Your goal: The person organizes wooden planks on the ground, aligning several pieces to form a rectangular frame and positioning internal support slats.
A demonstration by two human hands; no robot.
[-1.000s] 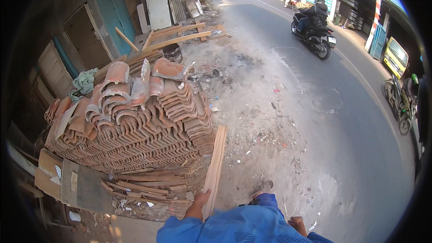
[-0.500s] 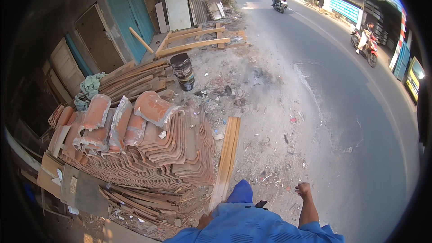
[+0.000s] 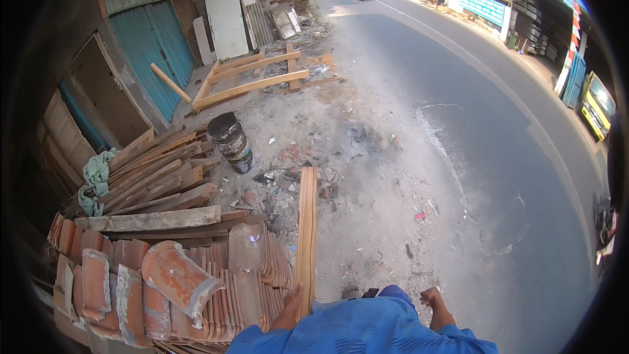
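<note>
A long, light-brown wooden plank point(image 3: 306, 223) with lengthwise grooves points ahead, close by my left side. My left hand point(image 3: 290, 307) grips it near its rear end, with the fingers partly hidden by the wood. On the other side of my body, my right hand point(image 3: 431, 297) hangs over the gritty ground, loosely curled, with nothing visible in it. My blue shirt covers the lower middle of the view. To the left of the plank sits a stack of reddish clay roof tiles point(image 3: 177, 275), several of them edged with grey mortar.
Beyond the tiles lie a pile of old boards point(image 3: 157, 177) and a dark, stained bucket point(image 3: 230, 143). Farther off, a wooden frame point(image 3: 252, 83) rests on the ground by a blue-green door point(image 3: 154, 42). A paved road point(image 3: 517, 157) runs along the right; a yellow vehicle point(image 3: 596, 108) stands across it.
I have moved forward, so the tiles, bucket and boards appear nearer. The plank has come along in my left hand. One motorcycle is farther up the road; another has come toward the right rim.
</note>
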